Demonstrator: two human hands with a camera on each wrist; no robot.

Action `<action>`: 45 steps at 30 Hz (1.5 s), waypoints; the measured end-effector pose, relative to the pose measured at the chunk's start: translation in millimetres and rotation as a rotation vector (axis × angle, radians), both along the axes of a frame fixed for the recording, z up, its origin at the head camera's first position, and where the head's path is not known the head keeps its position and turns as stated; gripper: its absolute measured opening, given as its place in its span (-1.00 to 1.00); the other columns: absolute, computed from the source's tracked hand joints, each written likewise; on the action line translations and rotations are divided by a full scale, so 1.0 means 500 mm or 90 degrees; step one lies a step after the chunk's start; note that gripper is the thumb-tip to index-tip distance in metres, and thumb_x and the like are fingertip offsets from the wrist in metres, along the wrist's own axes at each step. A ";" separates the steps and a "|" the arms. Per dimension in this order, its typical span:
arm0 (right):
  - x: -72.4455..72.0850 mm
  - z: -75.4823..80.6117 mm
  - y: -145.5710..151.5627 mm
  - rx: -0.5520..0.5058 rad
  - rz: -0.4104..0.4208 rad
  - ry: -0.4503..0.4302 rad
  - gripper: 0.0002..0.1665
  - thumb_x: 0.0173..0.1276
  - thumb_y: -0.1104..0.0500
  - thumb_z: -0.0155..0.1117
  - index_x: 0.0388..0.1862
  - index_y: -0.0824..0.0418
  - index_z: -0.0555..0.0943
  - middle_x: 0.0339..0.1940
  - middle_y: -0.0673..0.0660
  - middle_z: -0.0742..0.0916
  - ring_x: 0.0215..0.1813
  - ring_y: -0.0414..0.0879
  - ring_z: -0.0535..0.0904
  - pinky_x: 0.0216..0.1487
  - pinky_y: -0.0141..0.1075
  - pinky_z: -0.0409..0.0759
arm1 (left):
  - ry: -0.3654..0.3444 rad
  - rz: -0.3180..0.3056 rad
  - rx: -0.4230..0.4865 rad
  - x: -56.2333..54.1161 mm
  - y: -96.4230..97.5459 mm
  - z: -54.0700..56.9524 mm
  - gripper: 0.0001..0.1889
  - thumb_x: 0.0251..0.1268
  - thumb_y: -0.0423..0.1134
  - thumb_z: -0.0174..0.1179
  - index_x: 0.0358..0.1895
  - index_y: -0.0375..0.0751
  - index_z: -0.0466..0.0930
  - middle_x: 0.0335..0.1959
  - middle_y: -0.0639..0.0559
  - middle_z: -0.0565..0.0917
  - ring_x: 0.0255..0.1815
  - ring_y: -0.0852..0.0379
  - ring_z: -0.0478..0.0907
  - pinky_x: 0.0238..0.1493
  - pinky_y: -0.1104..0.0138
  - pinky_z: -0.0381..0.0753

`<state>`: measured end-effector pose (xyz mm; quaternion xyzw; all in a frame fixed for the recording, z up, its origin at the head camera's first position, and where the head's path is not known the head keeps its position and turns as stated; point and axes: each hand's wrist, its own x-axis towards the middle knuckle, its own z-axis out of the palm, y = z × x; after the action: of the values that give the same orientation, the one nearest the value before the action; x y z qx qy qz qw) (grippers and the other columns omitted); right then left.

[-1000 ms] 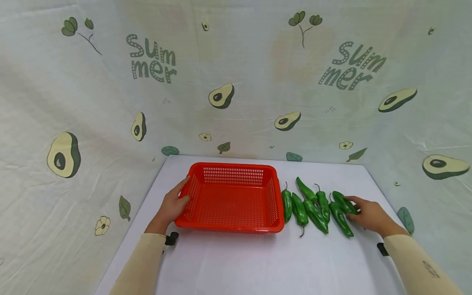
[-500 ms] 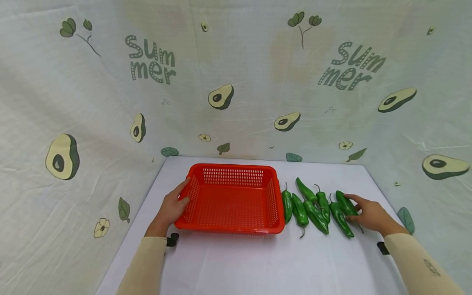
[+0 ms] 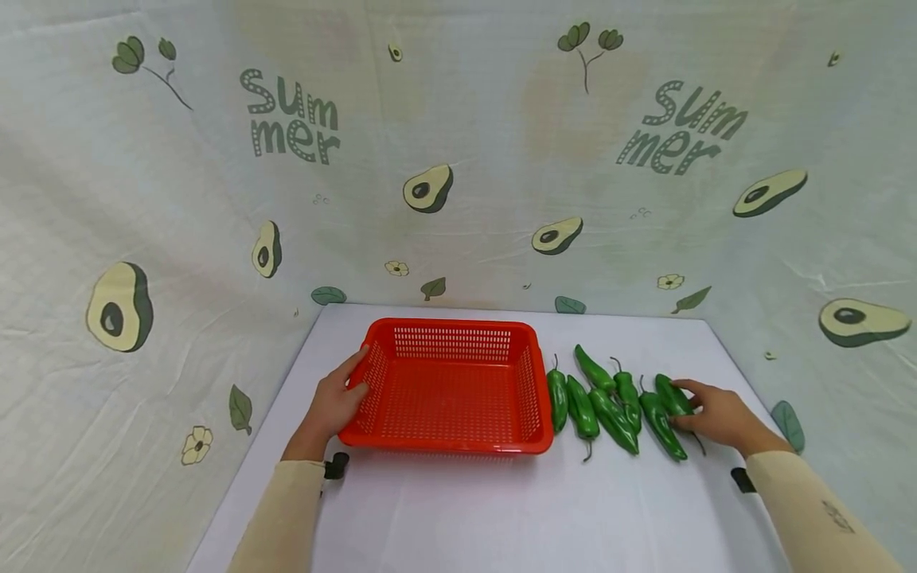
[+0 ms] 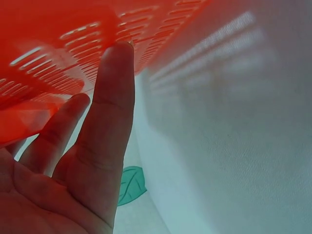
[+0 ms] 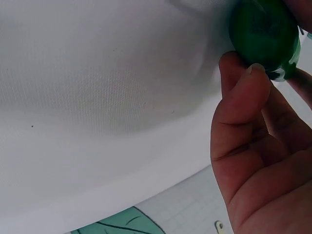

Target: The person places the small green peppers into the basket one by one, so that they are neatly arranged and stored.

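A red plastic basket [image 3: 451,398] with slotted walls stands on the white table. My left hand [image 3: 335,404] grips its left side, thumb over the rim; in the left wrist view, the fingers [image 4: 113,92] lie against the slotted outside. To the right of the basket, my right hand [image 3: 719,415] holds the rightmost green pepper [image 3: 670,391] between thumb and fingers, its stem toward the front. The right wrist view shows the pepper [image 5: 263,34] end-on at the fingertips. Close along its left lies another green pepper [image 3: 657,422].
Several more green peppers [image 3: 612,418] lie between the basket and my right hand, the nearest one [image 3: 557,398] right beside the basket wall. Behind and at both sides of the white table [image 3: 501,517] hangs a cloth [image 3: 487,159] printed with avocados and leaves.
My right hand has turned the rightmost pepper so it lies more nearly parallel to its neighbour, its stem now showing at the front. The left hand and basket stay in place.
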<state>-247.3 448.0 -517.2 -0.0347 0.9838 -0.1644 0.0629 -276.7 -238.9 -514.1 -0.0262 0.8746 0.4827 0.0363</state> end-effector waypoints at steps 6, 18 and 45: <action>0.006 0.000 0.007 -0.014 -0.023 -0.012 0.01 0.21 -0.21 0.58 0.43 0.39 0.46 -0.10 0.40 0.73 -0.03 0.33 0.66 -0.09 0.24 0.64 | 0.002 0.003 -0.002 0.001 0.006 0.000 -0.28 0.54 -0.18 0.05 0.69 0.38 0.15 0.57 -0.14 0.35 0.06 -0.20 0.54 -0.20 0.17 0.74; 0.006 0.003 0.014 -0.041 -0.051 0.005 0.02 0.24 -0.25 0.56 0.41 0.39 0.44 -0.14 0.35 0.76 -0.10 0.24 0.67 -0.15 0.16 0.65 | 0.004 -0.002 -0.001 -0.007 0.018 0.008 -0.27 0.53 -0.17 0.06 0.70 0.37 0.13 0.58 -0.14 0.34 0.10 -0.21 0.53 -0.17 0.15 0.75; -0.027 0.091 -0.131 -0.274 -0.063 0.038 0.08 0.33 -0.33 0.46 0.63 0.16 0.29 0.09 0.36 0.75 -0.09 0.12 0.76 -0.27 -0.15 0.72 | 0.000 0.001 -0.014 -0.007 0.023 0.008 -0.28 0.56 -0.16 0.03 0.70 0.38 0.12 0.59 -0.17 0.33 0.02 -0.17 0.56 -0.22 0.20 0.72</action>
<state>-260.8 382.7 -471.6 -0.0038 0.9279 -0.3723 0.0171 -280.0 -227.2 -510.3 -0.0271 0.8799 0.4730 0.0354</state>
